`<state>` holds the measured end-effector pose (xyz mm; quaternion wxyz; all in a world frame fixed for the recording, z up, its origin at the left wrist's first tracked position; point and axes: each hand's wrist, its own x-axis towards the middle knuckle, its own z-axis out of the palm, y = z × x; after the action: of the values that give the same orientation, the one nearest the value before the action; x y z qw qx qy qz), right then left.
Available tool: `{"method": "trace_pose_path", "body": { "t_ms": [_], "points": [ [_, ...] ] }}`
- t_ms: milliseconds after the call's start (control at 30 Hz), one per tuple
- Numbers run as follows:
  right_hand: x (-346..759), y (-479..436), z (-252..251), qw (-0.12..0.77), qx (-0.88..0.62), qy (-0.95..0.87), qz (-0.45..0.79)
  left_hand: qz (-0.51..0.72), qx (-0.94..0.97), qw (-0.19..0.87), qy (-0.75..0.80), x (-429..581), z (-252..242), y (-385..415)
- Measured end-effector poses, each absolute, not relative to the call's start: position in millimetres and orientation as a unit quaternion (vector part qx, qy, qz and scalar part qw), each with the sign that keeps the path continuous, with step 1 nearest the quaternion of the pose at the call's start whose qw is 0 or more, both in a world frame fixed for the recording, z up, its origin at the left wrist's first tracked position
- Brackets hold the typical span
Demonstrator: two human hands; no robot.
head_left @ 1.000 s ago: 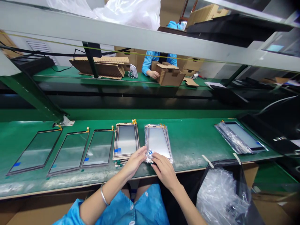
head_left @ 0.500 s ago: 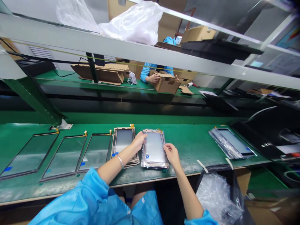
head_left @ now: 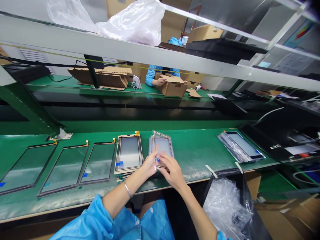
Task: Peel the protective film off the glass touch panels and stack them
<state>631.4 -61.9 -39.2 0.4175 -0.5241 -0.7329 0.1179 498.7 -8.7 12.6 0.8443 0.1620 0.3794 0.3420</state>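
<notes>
Your left hand (head_left: 150,163) and right hand (head_left: 173,173) meet at the near end of a wrapped glass panel (head_left: 163,146), which sits above the green bench mat (head_left: 195,156) and just right of centre in your row. Its far end tilts up off a second wrapped stack (head_left: 150,145) lying beneath it. Your left fingers lie together and clamp the panel's near left edge. Your right fingers curl together over its near right corner, pinching it from the other side. A small blue tab (head_left: 158,160) shows on the panel between your hands.

Just left of your left hand lies a gold-edged panel stack (head_left: 128,153), and beyond it, further left, three single dark-framed panels (head_left: 97,163) sit side by side. Well off to the right lies a bagged panel stack (head_left: 240,146). Near your right arm, a black bin bag (head_left: 226,210) holds crumpled clear wrap. A bangle (head_left: 128,190) circles your left wrist below a blue sleeve (head_left: 100,213). Across the far bench, a co-worker's hand (head_left: 160,81) rests against a cardboard box (head_left: 172,85).
</notes>
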Motion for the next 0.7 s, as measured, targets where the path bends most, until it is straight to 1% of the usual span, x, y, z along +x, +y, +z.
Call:
{"method": "trace_pose_path", "body": {
  "t_ms": [67, 133, 233, 333, 533, 600, 633, 700],
  "points": [
    [626, -73, -28, 0.374, -0.473, -0.794, 0.071, 0.336, 0.143, 0.856, 0.366, 491, 18, -9],
    [622, -80, -17, 0.366, -0.45, -0.815, 0.014, 0.33, 0.132, 0.865, 0.355, 484, 26, -9],
    [617, -82, -3, 0.387, -0.418, -0.821, -0.034, 0.329, 0.114, 0.875, 0.338, 476, 40, -13],
    [613, -82, 8, 0.408, -0.393, -0.823, -0.045, 0.333, 0.09, 0.882, 0.321, 471, 51, -18],
    [602, -89, 10, 0.428, -0.395, -0.809, -0.084, 0.347, 0.099, 0.872, 0.332, 469, 57, -27],
    [596, -91, 9, 0.455, -0.417, -0.786, -0.031, 0.366, 0.128, 0.854, 0.347, 472, 54, -32],
    [593, -90, 9, 0.481, -0.441, -0.757, 0.025, 0.374, 0.152, 0.843, 0.357, 473, 52, -34],
    [594, -85, 10, 0.54, -0.498, -0.653, 0.184, 0.375, 0.214, 0.824, 0.367, 472, 45, -39]
  ]
}}
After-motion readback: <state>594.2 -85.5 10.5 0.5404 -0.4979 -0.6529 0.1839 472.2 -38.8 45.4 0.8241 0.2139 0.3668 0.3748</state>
